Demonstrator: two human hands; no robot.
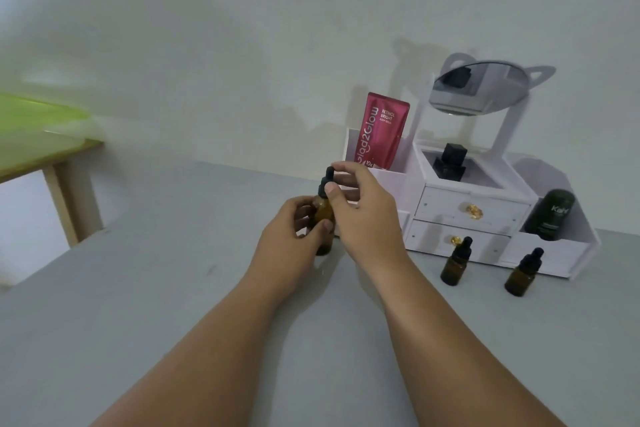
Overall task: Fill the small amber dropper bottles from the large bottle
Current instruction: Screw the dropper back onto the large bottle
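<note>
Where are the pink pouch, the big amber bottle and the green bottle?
pink pouch [379, 132]: head view, middle of its front.
big amber bottle [322, 213]: head view, its glass body.
dark green bottle [550, 215]: head view, its labelled side.

Large bottle left of 2 small bottles (both on table), organizer behind them

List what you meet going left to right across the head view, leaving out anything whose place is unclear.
wooden side table → large amber bottle → pink pouch → first small dropper bottle → second small dropper bottle
</note>
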